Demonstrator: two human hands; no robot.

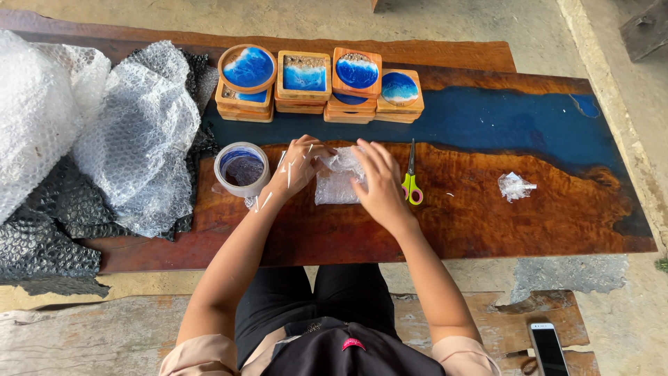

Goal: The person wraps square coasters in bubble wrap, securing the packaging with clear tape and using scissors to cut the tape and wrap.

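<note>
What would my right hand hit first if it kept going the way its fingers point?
Probably the bubble-wrapped bundle that the right hand already rests on; past it, the stacks of wooden coasters with blue resin tops. Depth is hard to judge from above.

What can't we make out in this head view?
- Contents of the clear bubble-wrap bundle: hidden by wrap and both hands, left hand, right hand.
- Lower wooden blue-resin coasters: covered by the top ones.
- Black smartphone: cut off by the bottom edge.
- Crumpled clear scrap: too small to identify.

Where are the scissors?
In the head view, the scissors lie on the wooden table, just right of the right hand, blades pointing toward the coaster stacks.
</note>
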